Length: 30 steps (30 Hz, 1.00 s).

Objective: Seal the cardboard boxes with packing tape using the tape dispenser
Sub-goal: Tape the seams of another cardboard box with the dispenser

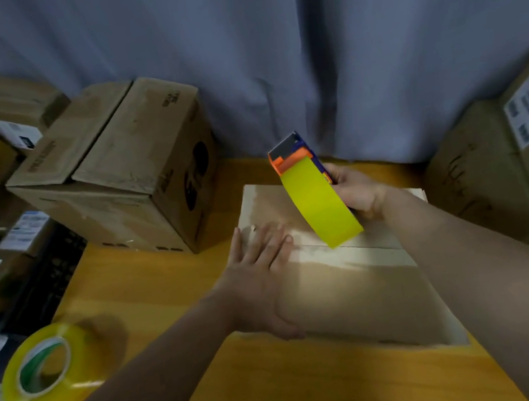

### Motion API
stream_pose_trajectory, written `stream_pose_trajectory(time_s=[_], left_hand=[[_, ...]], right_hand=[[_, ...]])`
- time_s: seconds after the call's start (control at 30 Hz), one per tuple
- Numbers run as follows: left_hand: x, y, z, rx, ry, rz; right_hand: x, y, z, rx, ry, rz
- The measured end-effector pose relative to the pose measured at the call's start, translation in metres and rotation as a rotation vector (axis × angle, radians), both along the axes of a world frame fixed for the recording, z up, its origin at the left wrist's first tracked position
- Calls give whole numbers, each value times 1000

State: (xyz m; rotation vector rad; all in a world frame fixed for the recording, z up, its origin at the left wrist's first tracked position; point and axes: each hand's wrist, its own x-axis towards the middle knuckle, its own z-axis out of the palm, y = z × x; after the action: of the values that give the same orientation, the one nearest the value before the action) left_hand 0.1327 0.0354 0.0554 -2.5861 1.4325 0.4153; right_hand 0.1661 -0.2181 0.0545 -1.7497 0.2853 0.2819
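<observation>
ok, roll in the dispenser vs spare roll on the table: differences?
The dispenser roll sits in the tape dispenser, gripped by the right hand above the box; the spare roll lies flat on the table. The spare roll shows its green-lined core; the dispenser roll's is hidden. Both are yellow.

hands (pixel 260 270) (pixel 355 192) 2 | tape dispenser (pixel 290 156) 1 | tape rolls (pixel 321 205) (pixel 40 371) 2 | cardboard boxes (pixel 351 297) 5+

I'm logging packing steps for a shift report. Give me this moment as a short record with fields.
box: flat cardboard box on wooden table, flaps closed, seam showing
left hand: open, pressing flat on the box top
right hand: grips tape dispenser, yellow roll held over the seam
spare: loose tape roll near the table's left edge
behind: larger cardboard box, flaps folded down
</observation>
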Motion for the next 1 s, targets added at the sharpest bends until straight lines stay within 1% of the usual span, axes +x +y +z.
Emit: stream_pose_trajectory(time_s=[0.1,0.2,0.27,0.37,0.43,0.47,0.57,0.67,0.73,0.77,0.83,0.9,0.97,1.0], left_hand=[[1,2,-3,-18,18,-1],[3,2,-4,-21,21,-3],[3,3,-5,-23,23,-6],[4,3,-5,-19,15,-9],[4,3,-5,-21,16,-7],[4,3,-5,-26,19,-5],[3,4,-7,-55,33,-2],[4,3,-10,-68,28,5],[4,3,-11,-69,26,11],[4,3,-12,-81,23,8],[4,4,-12,-91,24,3],[10,5,-9,-63,93,18],[16,4,4,-82,248,102],[19,3,14,-181,386,209]], right_hand=[[0,-3,0,21,34,-16],[0,0,6,-15,40,-1],[-4,4,17,-21,-3,2],[-20,6,40,113,-76,-94],[-36,5,59,76,-105,-131],[-44,5,69,-5,-124,-134],[-67,9,91,-388,-248,-117],[-90,22,95,-747,-375,13],[-99,36,90,-979,-408,84],[-102,42,87,-1061,-407,110],[-103,51,82,-1148,-396,125],[-102,54,82,-1171,-375,102],[-101,55,83,-1189,-356,92],[-102,55,83,-1195,-347,95]])
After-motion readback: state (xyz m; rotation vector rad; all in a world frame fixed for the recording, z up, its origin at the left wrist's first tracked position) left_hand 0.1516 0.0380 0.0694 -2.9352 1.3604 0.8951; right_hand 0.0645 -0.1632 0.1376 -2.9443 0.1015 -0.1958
